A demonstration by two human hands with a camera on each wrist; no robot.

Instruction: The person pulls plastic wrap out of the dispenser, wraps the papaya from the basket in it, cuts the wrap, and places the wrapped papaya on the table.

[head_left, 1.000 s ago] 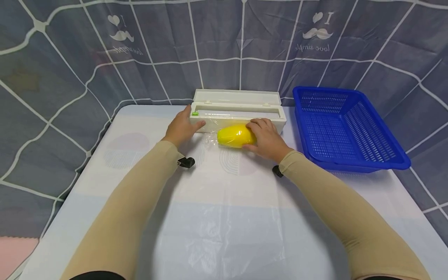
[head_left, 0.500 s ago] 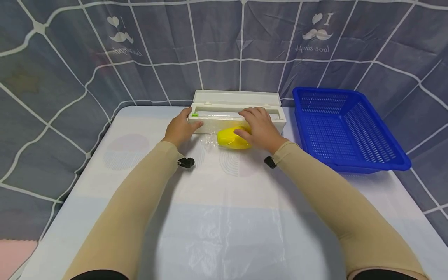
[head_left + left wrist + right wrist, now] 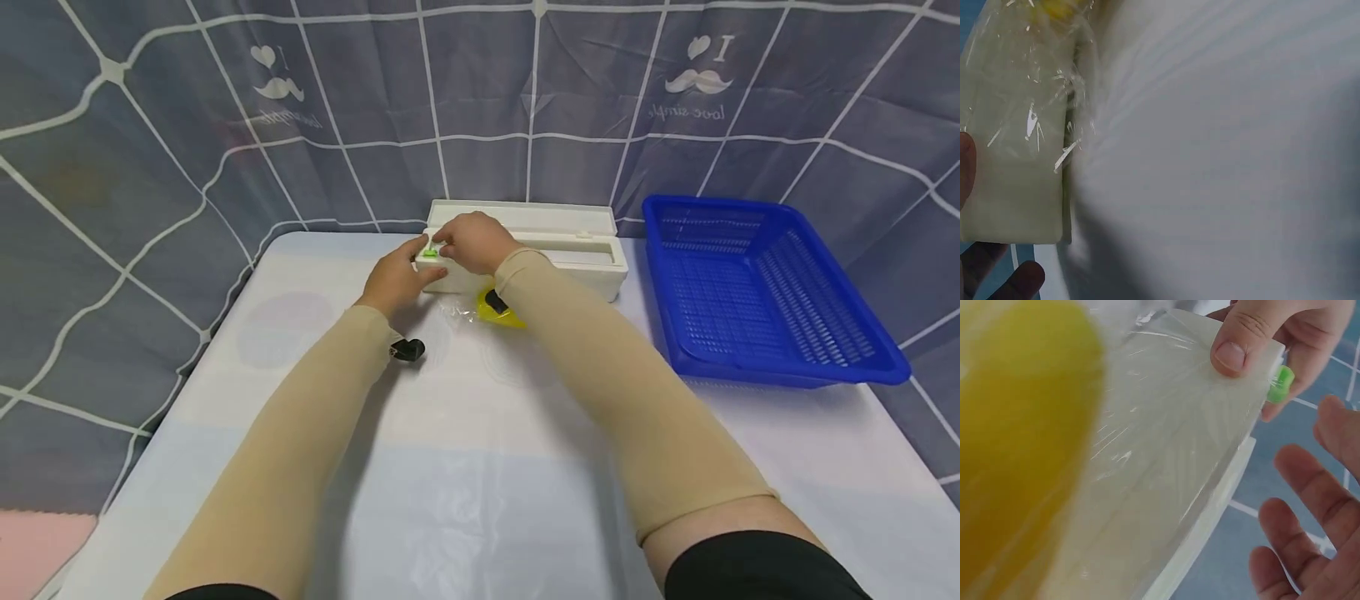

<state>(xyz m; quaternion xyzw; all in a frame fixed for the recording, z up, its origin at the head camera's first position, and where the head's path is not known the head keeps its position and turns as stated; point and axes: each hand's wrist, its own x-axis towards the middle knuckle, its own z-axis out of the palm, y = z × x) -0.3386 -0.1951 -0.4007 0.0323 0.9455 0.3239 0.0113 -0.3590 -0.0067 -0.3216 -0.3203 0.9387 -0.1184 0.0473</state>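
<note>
A white cling film dispenser (image 3: 577, 258) lies open at the table's far edge. My left hand (image 3: 396, 282) grips its left end, thumb (image 3: 1235, 344) on the front face. My right hand (image 3: 468, 240) hovers over the green slider (image 3: 430, 252) at that same end, and the right wrist view shows its fingers (image 3: 1297, 519) spread beside the slider (image 3: 1280, 384). A yellow oval object (image 3: 501, 317) lies in front of the box, half hidden under my right forearm, with crinkled cling film (image 3: 457, 310) beside it. The left wrist view shows the box (image 3: 1010, 187) draped with film (image 3: 1054, 94).
A blue plastic basket (image 3: 750, 283) stands at the right of the white table (image 3: 525, 467). A grey checked cloth hangs behind and at both sides. A sheet of clear plastic lies on the table's near part.
My right hand has left the yellow object and moved left along the dispenser to the green slider. The left hand stays on the box's left end.
</note>
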